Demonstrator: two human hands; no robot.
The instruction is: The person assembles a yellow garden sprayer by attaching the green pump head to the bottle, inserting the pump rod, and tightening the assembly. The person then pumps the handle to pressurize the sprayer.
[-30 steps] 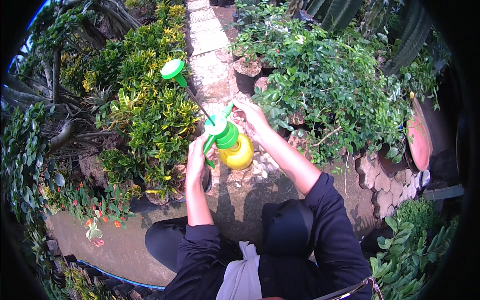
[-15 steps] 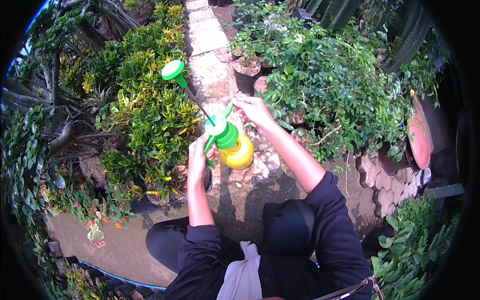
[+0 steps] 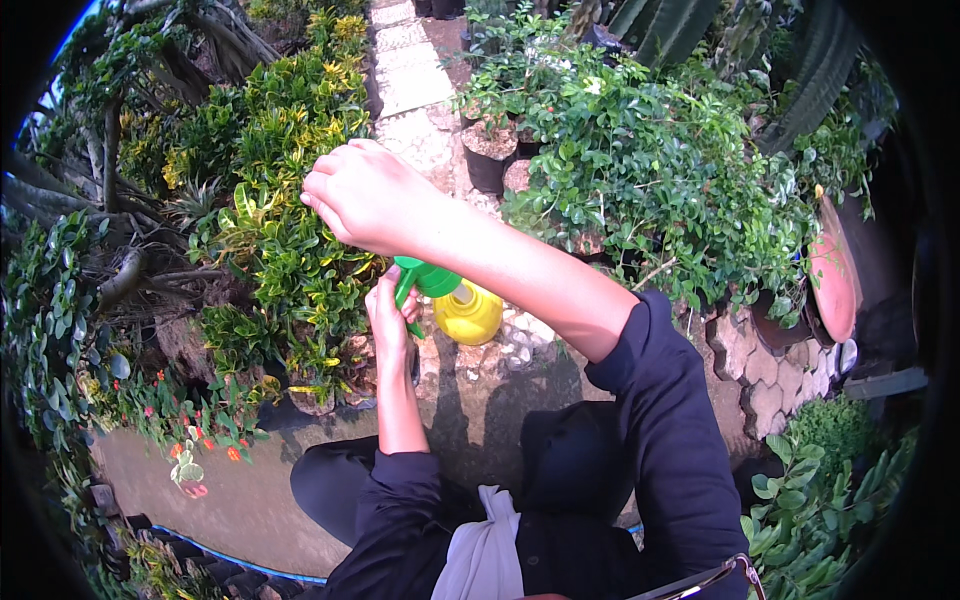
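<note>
A pump spray bottle with a yellow tank (image 3: pixel 468 318) and a green head (image 3: pixel 436 280) is in front of me, above the stony path edge. My left hand (image 3: pixel 386 305) is closed round the green handle at the left side of the head. Higher up and to the left, my right hand (image 3: pixel 368 200) is curled with its back toward me, where the raised pump knob stood. That hand and its forearm hide the knob, the pump rod and the nozzle.
Yellow-green shrubs (image 3: pixel 295 170) grow close on the left. A leafy bush (image 3: pixel 640 170) and a black plant pot (image 3: pixel 488 165) stand on the right, with a pale paved path (image 3: pixel 412 80) between. Hexagonal pavers (image 3: pixel 765 365) lie at the right, beside a leaning reddish disc (image 3: pixel 832 270).
My right hand has left the nozzle and moved up and left to the pump knob, covering it. My left hand keeps its hold on the handle.
</note>
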